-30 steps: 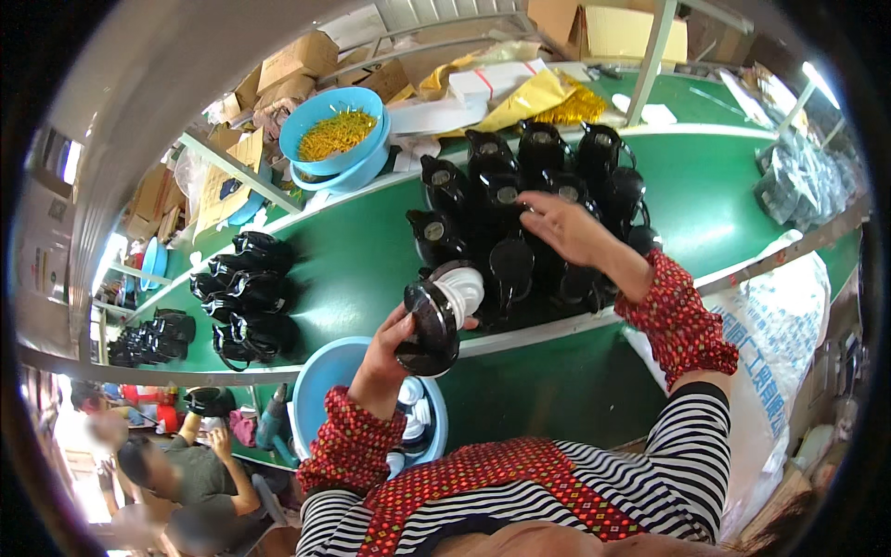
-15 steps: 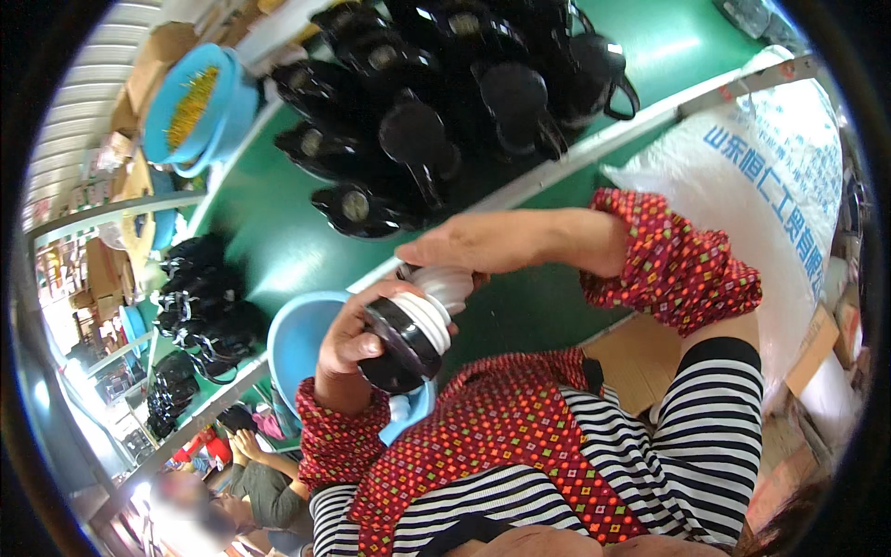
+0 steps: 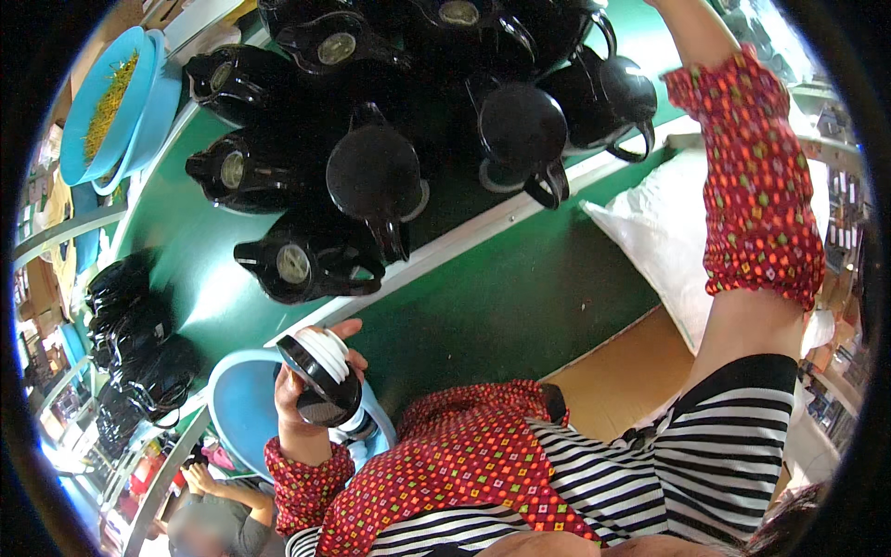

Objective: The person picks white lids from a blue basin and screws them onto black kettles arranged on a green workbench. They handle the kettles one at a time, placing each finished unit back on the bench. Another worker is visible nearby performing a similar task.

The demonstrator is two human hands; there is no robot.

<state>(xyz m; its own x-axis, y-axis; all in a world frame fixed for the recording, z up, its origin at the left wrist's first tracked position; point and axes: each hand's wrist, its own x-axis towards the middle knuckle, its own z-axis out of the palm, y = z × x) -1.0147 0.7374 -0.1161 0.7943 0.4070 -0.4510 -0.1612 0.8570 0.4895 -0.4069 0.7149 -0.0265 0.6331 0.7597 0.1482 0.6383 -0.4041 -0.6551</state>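
Observation:
My left hand [image 3: 293,395] is wrapped around a black round lid [image 3: 325,397] with a white ribbed, screw-like part on it, held above a light blue tub [image 3: 227,395]. Just below the lid, more white and black parts [image 3: 360,429] show at the tub. My right arm [image 3: 756,176] stretches up to the far right, and its hand is cut off by the top edge. Several black jugs with handles stand or lie close together on the green bench; the closest is a black jug [image 3: 320,274] with a pale round disc on it.
A metal-edged green bench [image 3: 209,297] slants across the view. At the far left sit blue basins [image 3: 139,116] with yellow-green bits inside. More black jugs [image 3: 139,353] stand left. A white sack [image 3: 654,218] lies right, by brown cardboard [image 3: 613,362]. Another person [image 3: 237,511] sits lower left.
My right hand has left the lid's white part and swung up to the far right, out of the picture. My left hand keeps the lid, lower and further left. The view has shifted.

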